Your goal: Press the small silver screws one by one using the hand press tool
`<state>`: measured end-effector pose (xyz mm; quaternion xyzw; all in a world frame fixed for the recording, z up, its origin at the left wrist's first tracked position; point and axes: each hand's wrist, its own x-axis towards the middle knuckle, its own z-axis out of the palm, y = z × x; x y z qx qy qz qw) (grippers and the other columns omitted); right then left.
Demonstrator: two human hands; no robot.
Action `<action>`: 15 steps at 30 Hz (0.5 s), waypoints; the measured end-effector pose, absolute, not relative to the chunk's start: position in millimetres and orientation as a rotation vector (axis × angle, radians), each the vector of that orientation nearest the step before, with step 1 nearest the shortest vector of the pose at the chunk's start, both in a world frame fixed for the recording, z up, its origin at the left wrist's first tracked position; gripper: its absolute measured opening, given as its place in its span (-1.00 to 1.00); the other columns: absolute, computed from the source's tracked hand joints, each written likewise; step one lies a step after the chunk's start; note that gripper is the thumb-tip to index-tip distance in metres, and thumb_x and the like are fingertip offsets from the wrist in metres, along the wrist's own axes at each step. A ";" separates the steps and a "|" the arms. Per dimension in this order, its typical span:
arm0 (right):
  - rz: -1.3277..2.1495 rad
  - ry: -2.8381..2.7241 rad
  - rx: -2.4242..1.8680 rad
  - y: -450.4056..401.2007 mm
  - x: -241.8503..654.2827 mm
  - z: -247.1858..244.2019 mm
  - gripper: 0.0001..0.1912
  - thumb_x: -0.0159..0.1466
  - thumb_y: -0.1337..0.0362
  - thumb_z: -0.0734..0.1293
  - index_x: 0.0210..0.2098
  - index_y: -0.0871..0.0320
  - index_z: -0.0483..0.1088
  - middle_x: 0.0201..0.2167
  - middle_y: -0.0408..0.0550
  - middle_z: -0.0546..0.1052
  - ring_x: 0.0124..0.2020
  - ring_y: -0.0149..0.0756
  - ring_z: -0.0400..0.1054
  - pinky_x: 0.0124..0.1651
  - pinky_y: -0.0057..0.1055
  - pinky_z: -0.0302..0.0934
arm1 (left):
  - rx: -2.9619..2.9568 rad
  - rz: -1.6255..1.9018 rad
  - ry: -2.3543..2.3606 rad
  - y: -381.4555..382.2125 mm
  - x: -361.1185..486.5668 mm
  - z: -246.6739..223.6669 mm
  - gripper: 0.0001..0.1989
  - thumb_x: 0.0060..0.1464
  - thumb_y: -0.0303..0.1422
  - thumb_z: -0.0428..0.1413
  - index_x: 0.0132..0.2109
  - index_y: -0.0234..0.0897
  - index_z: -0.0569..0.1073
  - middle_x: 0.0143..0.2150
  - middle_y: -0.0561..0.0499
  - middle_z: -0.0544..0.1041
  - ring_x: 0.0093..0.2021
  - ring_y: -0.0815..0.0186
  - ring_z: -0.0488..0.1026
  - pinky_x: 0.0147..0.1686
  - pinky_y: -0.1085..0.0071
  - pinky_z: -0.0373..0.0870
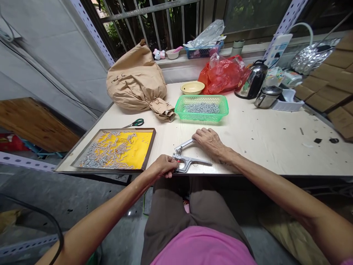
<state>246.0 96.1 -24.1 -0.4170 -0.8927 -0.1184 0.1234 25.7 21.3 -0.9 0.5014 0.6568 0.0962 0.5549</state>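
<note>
A silver metal hand press (189, 161) with a spring and a hinged lever lies at the table's front edge. My right hand (209, 141) is closed over the end of its raised lever (184, 144). At the press's left end, my left hand (164, 165) pinches its fingers together beside the jaw. A small red spot shows by the fingertips; what they hold is too small to make out. Left of the press lies a shallow tray (150, 149) with a yellow bottom, strewn with small metal pins (106, 154). Behind the press stands a green basket (202, 117) holding many similar silver pieces (202, 108).
Scissors (135, 123) lie behind the tray. A large brown paper bag (138, 81) stands at the back left. Near the window are a yellow bowl (192, 88), a red plastic bag (223, 75), a kettle (252, 81) and a metal canister (268, 97). Cardboard (328, 81) leans at right.
</note>
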 end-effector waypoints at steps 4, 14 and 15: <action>-0.312 -2.586 -1.229 91.1 247.4 -21.7 -0.70 0.41 0.21 0.07 -0.19 0.15 0.39 -0.25 0.00 0.44 -0.23 -0.21 0.15 -0.24 -0.30 -0.14 | 1.178 0.228 1.526 22.1 24.5 -2.1 -0.71 -0.08 -0.23 0.19 -0.53 -0.30 0.28 -0.76 0.19 0.27 -0.77 0.51 0.23 -0.74 0.61 0.01; -0.390 -2.454 -1.305 74.3 257.7 -22.1 -0.66 0.41 0.18 0.04 -0.16 0.13 0.40 -0.25 0.05 0.45 -0.25 -0.18 0.13 -0.22 -0.26 -0.15 | 1.176 0.276 1.483 19.6 23.6 -5.9 -0.82 -0.06 -0.28 0.15 -0.41 -0.31 0.36 -0.77 0.19 0.29 -0.78 0.48 0.24 -0.73 0.61 0.10; -0.380 -2.451 -1.316 73.9 257.6 -24.6 -0.67 0.41 0.18 0.05 -0.16 0.13 0.40 -0.25 0.04 0.45 -0.24 -0.18 0.13 -0.22 -0.27 -0.15 | 1.167 0.279 1.511 19.2 24.3 -6.8 -0.84 -0.06 -0.31 0.14 -0.41 -0.32 0.36 -0.77 0.19 0.29 -0.78 0.48 0.25 -0.73 0.62 0.11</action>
